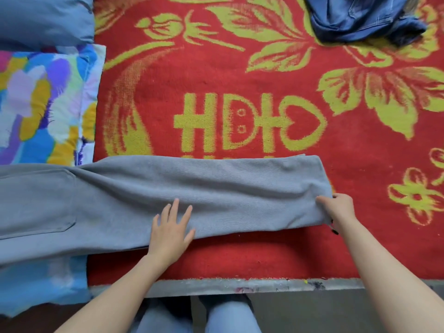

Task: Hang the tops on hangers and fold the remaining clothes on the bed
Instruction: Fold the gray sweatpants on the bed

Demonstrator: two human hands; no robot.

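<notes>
Grey sweatpants [168, 188] lie stretched flat across the bed from the left edge to the right of centre, a patch pocket showing at the left. My left hand [171, 231] rests flat on the fabric near its front edge, fingers spread. My right hand [338, 207] pinches the right end of the sweatpants, at the waistband or cuff, thumb on top. Crumpled blue jeans [360, 18] sit at the far right of the bed.
A red blanket [240, 80] with yellow-green flowers and letters covers the bed. A multicoloured pillow [43, 99] and a blue-grey pillow [43, 18] lie at the left. The bed's front edge [240, 284] runs just before my knees.
</notes>
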